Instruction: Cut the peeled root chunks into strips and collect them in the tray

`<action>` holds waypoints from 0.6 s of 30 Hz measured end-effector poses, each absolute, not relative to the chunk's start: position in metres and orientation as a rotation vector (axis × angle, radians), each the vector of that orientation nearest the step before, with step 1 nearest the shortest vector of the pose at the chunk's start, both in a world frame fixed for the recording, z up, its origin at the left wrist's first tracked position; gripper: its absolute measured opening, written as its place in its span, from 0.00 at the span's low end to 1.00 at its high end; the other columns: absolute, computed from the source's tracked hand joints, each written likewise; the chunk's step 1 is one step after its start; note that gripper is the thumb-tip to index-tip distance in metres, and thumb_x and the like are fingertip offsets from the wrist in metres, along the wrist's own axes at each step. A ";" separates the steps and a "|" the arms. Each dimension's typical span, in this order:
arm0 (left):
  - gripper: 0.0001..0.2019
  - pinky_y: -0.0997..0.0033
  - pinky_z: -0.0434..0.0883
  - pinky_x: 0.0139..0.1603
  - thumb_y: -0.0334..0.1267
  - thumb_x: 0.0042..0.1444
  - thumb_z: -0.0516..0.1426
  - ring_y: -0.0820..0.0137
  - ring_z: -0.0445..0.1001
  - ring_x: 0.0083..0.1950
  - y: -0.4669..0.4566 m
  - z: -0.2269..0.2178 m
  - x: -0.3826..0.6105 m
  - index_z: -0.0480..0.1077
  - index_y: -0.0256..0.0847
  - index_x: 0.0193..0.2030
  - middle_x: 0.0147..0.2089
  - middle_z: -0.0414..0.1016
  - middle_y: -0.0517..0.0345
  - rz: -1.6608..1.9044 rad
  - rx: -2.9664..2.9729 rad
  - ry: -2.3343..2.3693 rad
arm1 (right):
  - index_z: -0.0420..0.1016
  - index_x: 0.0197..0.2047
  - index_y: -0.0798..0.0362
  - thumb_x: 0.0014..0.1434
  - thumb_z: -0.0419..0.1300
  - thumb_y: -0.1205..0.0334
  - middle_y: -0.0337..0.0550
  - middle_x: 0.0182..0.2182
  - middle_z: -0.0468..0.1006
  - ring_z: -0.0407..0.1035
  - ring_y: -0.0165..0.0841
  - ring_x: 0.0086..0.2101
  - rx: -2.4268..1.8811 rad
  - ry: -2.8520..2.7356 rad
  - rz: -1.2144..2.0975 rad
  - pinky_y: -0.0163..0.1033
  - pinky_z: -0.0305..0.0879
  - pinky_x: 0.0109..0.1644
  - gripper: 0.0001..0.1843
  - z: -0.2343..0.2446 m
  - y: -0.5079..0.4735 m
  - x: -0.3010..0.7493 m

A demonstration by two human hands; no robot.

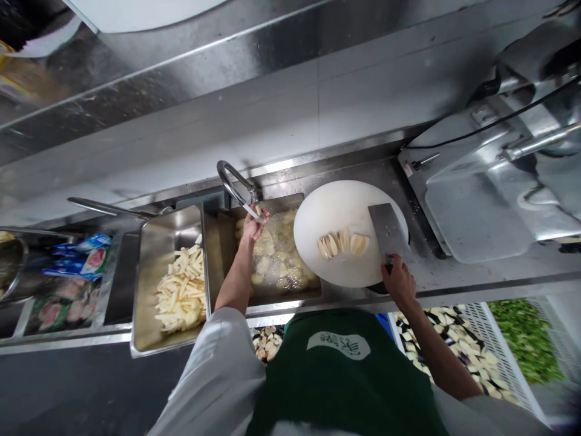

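Observation:
My right hand [399,281] is closed round the handle of a cleaver [389,230], whose broad blade lies over the right side of a round white cutting board [340,203]. Sliced pieces of peeled potato [333,243] lean in a row on the board, left of the blade. Over the sink my left hand [254,227] is at the spout of the curved faucet [232,181], fingers curled; what they hold is too small to make out. Below it, peeled potatoes [284,266] sit in the water of the sink [263,298].
A deep steel pan [147,303] of potato strips [184,287] stands left of the sink. Blue packets [84,254] lie further left. To the right is a metal machine [481,206]. Crates of cut eggplant [454,339] and chopped greens [524,339] stand below the counter.

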State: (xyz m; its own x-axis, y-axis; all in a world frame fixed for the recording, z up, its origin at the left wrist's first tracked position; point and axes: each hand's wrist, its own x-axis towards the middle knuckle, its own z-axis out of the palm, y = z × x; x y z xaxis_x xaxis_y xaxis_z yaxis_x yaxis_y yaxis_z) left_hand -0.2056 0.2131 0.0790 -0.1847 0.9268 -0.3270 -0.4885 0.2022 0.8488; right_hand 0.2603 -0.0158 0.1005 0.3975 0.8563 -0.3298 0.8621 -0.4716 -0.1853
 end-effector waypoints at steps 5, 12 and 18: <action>0.22 0.77 0.67 0.23 0.30 0.50 0.66 0.76 0.71 0.24 0.208 0.075 -0.206 0.73 0.40 0.53 0.34 0.76 0.59 1.342 0.535 1.255 | 0.60 0.67 0.55 0.70 0.51 0.51 0.57 0.47 0.77 0.76 0.45 0.41 2.611 1.602 -0.598 0.44 0.65 0.44 0.27 0.105 -0.015 0.259; 0.14 0.82 0.45 0.14 0.44 0.56 0.65 0.83 0.53 0.15 0.205 0.076 -0.205 0.70 0.40 0.45 0.21 0.63 0.68 1.368 0.490 1.320 | 0.60 0.66 0.56 0.69 0.53 0.53 0.56 0.46 0.77 0.75 0.43 0.41 2.608 1.618 -0.573 0.42 0.64 0.43 0.26 0.108 -0.015 0.257; 0.19 0.81 0.56 0.16 0.38 0.47 0.69 0.79 0.65 0.19 0.203 0.077 -0.202 0.69 0.40 0.43 0.30 0.74 0.61 1.298 0.544 1.272 | 0.60 0.65 0.56 0.69 0.52 0.53 0.56 0.46 0.77 0.75 0.45 0.41 2.612 1.618 -0.586 0.43 0.64 0.43 0.26 0.109 -0.014 0.257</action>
